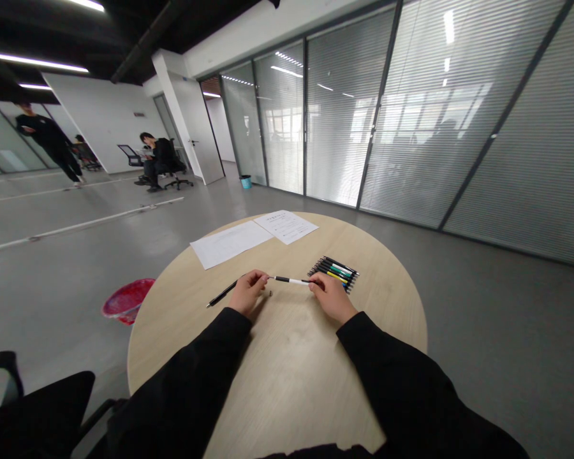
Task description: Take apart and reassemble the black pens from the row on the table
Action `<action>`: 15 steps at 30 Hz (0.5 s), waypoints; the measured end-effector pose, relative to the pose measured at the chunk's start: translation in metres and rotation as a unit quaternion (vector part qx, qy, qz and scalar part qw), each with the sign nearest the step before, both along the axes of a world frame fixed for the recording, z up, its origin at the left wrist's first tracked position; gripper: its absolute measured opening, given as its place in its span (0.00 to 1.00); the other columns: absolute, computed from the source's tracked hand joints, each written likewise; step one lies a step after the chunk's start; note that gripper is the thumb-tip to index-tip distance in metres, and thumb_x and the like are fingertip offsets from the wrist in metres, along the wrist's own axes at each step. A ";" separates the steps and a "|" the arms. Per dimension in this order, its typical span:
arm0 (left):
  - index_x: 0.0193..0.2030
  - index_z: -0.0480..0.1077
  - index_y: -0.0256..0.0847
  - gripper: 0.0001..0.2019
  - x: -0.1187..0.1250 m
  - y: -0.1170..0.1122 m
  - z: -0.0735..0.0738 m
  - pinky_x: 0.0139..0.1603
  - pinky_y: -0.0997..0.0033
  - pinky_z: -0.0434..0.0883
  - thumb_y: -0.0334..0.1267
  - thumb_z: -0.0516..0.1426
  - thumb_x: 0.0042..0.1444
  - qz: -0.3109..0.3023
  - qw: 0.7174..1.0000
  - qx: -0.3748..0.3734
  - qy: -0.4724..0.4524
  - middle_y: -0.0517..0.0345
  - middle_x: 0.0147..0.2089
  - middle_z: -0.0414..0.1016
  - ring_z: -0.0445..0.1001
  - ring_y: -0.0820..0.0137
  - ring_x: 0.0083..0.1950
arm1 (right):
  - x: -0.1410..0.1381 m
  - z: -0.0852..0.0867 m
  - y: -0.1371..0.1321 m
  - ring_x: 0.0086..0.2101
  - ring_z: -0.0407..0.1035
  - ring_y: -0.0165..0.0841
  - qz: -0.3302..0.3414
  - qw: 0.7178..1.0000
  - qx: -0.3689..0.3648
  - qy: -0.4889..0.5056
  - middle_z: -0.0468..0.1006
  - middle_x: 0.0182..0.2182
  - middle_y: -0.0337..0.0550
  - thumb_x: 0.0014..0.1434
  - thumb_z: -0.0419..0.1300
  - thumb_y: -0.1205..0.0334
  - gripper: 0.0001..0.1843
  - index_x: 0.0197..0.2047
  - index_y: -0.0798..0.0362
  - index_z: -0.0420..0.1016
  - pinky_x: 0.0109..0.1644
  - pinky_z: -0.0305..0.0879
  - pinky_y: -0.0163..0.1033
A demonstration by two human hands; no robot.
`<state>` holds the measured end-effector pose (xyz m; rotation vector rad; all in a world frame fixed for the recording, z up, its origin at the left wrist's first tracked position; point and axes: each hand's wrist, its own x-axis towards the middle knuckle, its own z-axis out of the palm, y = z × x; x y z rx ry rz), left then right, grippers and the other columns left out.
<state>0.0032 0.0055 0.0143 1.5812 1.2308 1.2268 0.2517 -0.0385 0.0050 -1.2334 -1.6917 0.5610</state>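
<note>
Two black sleeves (196, 382) come in from the bottom edge, forearms laid on a round wooden table (287, 382). The left hand (247, 292) rests on the tabletop with its fingers curled in, thumb and fingertips pinched on the thin left end of a white pen (291, 280). The right hand (330, 297) is curled shut too, fingertips gripping the right end. The white pen has black bands and is held level just above the wood, between both hands, about mid-table.

A small dark bit (270, 294) lies on the table just under it, beside the left hand; too small to tell what it is. A black pen (221, 295) lies loose just left of the left hand, slanted toward the table's left edge. A row of pens (335, 273), black, green, yellow and blue, lies side by side just beyond the right hand.

Two paper sheets (229, 243) sit at the far side of the table, edges touching or nearly so. A red basket (127, 299) stands on the grey floor left of the table. A black chair (9, 382) shows at lower left. Far back, one person sits in an office chair (155, 159) and another person stands (48, 143). Glass walls with blinds (459, 115) run along the right.
</note>
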 end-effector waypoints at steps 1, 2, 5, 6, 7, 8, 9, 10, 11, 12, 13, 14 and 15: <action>0.31 0.73 0.37 0.18 -0.001 0.001 -0.001 0.28 0.72 0.65 0.52 0.63 0.47 0.005 1.000 -0.002 -0.008 0.60 0.25 0.69 0.68 0.72 0.26 | 0.000 -0.001 0.000 0.29 0.67 0.32 -0.001 1.000 0.000 -0.001 0.77 0.28 0.39 0.59 0.57 0.63 0.07 0.35 0.52 0.77 0.36 0.60 0.36; 0.31 0.73 0.37 0.17 -0.001 0.002 -0.002 0.28 0.73 0.65 0.52 0.63 0.47 0.009 1.000 -0.002 -0.015 0.60 0.25 0.69 0.68 0.72 0.26 | 0.001 -0.001 0.001 0.29 0.67 0.32 -0.004 1.000 0.000 -0.001 0.77 0.28 0.39 0.59 0.57 0.63 0.07 0.35 0.52 0.77 0.36 0.60 0.36; 0.31 0.73 0.37 0.16 -0.003 0.003 -0.004 0.27 0.74 0.64 0.50 0.62 0.47 0.021 0.999 0.000 -0.034 0.61 0.24 0.68 0.67 0.73 0.26 | 0.001 -0.001 0.002 0.29 0.68 0.33 -0.010 1.000 -0.002 0.001 0.77 0.28 0.39 0.58 0.57 0.62 0.07 0.35 0.52 0.77 0.36 0.60 0.36; 0.31 0.73 0.37 0.15 -0.003 0.004 -0.004 0.27 0.74 0.64 0.49 0.63 0.47 0.024 0.999 0.000 -0.039 0.62 0.24 0.68 0.67 0.74 0.26 | 0.001 -0.001 0.002 0.29 0.68 0.33 -0.011 1.000 -0.003 0.002 0.77 0.28 0.40 0.58 0.56 0.62 0.07 0.35 0.52 0.77 0.36 0.61 0.37; 0.31 0.72 0.37 0.15 -0.003 0.004 -0.003 0.27 0.74 0.64 0.49 0.63 0.47 0.027 0.999 0.000 -0.043 0.62 0.24 0.68 0.66 0.74 0.26 | 0.002 0.000 0.002 0.29 0.68 0.33 -0.012 1.000 -0.003 0.003 0.77 0.28 0.40 0.58 0.56 0.62 0.08 0.35 0.52 0.77 0.36 0.61 0.37; 0.31 0.72 0.37 0.15 -0.004 0.004 -0.002 0.27 0.74 0.63 0.49 0.63 0.47 0.031 0.998 0.000 -0.046 0.62 0.24 0.68 0.66 0.74 0.26 | 0.002 0.001 0.002 0.29 0.68 0.33 -0.014 1.000 -0.003 0.004 0.77 0.28 0.40 0.58 0.56 0.62 0.08 0.36 0.52 0.76 0.36 0.61 0.37; 0.31 0.72 0.37 0.16 -0.004 0.003 -0.001 0.27 0.74 0.63 0.49 0.63 0.46 0.036 0.998 0.001 -0.050 0.62 0.24 0.68 0.66 0.74 0.25 | 0.003 0.002 0.002 0.29 0.68 0.33 -0.017 1.000 -0.002 0.004 0.77 0.28 0.40 0.59 0.56 0.62 0.08 0.36 0.52 0.76 0.36 0.61 0.37; 0.31 0.72 0.37 0.16 -0.004 0.003 0.000 0.26 0.74 0.63 0.50 0.63 0.46 0.041 0.998 0.002 -0.053 0.62 0.24 0.68 0.66 0.74 0.25 | 0.004 0.002 0.002 0.29 0.68 0.33 -0.021 1.000 0.000 0.006 0.77 0.28 0.40 0.59 0.56 0.62 0.08 0.36 0.52 0.76 0.37 0.62 0.37; 0.31 0.72 0.37 0.16 -0.004 0.003 0.001 0.26 0.74 0.63 0.50 0.63 0.46 0.047 0.997 0.004 -0.056 0.62 0.24 0.68 0.66 0.74 0.25 | 0.006 0.002 0.002 0.30 0.69 0.33 -0.025 1.000 0.001 0.008 0.77 0.29 0.40 0.59 0.56 0.62 0.09 0.36 0.52 0.76 0.37 0.62 0.37; 0.31 0.73 0.37 0.16 -0.005 0.003 0.003 0.26 0.74 0.63 0.50 0.63 0.46 0.052 0.997 0.006 -0.058 0.62 0.23 0.68 0.66 0.74 0.25 | 0.008 0.002 0.003 0.30 0.69 0.34 -0.030 0.999 0.002 0.012 0.77 0.29 0.41 0.59 0.55 0.62 0.09 0.37 0.52 0.76 0.37 0.62 0.38; 0.31 0.73 0.37 0.16 -0.006 0.004 0.003 0.27 0.74 0.63 0.50 0.63 0.46 0.057 0.997 0.007 -0.060 0.62 0.23 0.68 0.66 0.74 0.25 | 0.010 0.002 0.004 0.30 0.69 0.34 -0.035 0.999 0.004 0.016 0.77 0.29 0.41 0.59 0.55 0.61 0.09 0.37 0.52 0.76 0.37 0.63 0.38; 0.31 0.73 0.37 0.16 -0.008 0.004 0.004 0.27 0.74 0.63 0.50 0.63 0.45 0.063 0.996 0.008 -0.062 0.62 0.23 0.68 0.66 0.74 0.25 | 0.012 0.001 0.005 0.30 0.70 0.34 -0.040 0.999 0.007 0.021 0.77 0.29 0.41 0.59 0.55 0.61 0.09 0.38 0.53 0.76 0.37 0.63 0.38; 0.30 0.72 0.37 0.17 -0.010 0.006 0.005 0.27 0.74 0.63 0.51 0.64 0.45 0.069 0.995 0.010 -0.065 0.62 0.23 0.68 0.66 0.74 0.25 | 0.014 0.001 0.007 0.30 0.70 0.34 -0.045 0.999 0.011 0.026 0.77 0.29 0.41 0.60 0.55 0.61 0.10 0.38 0.53 0.76 0.37 0.63 0.38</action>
